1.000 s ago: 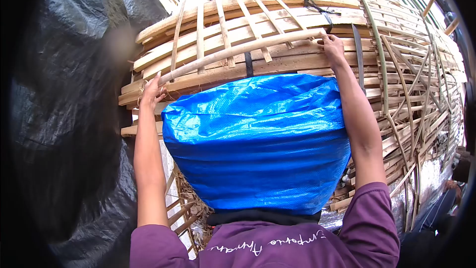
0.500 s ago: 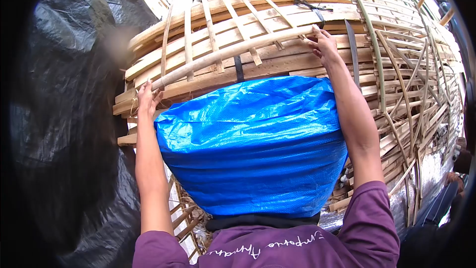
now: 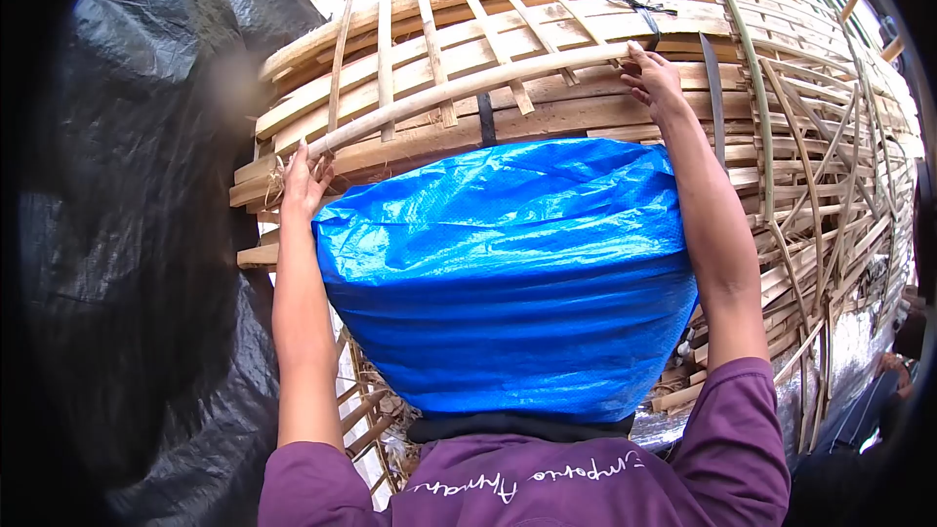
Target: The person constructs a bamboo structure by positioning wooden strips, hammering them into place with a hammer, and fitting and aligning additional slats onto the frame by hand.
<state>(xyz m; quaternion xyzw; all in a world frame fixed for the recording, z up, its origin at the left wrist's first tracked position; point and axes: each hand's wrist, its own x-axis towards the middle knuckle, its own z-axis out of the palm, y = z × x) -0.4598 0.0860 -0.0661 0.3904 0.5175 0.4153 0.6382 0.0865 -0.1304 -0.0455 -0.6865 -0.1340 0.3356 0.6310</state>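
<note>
A curved bamboo pole (image 3: 468, 85) with several thin bamboo slats (image 3: 427, 24) crossing it spans the space between my hands. At its left end my left hand (image 3: 305, 181) is closed, thumb and fingers around the tip. My right hand (image 3: 656, 83) pinches the opposite end between thumb and fingers, the other fingers curled loosely. Beneath the pole lie stacked wooden beams (image 3: 576, 112), bound with black strapping (image 3: 486, 119). A blue plastic sheet (image 3: 508, 254) covers my lap between my forearms.
Black plastic sheeting (image 3: 146, 234) hangs at the left. A dark, flat blade-like strip (image 3: 713, 98) stands just right of my right hand. Farther right is a lattice of bamboo strips (image 3: 820, 156). Part of another person (image 3: 883, 390) shows at the lower right edge.
The view has shifted slightly, so the pole, beams and both hands appear a little farther right and higher. Both hands keep their hold on the pole ends.
</note>
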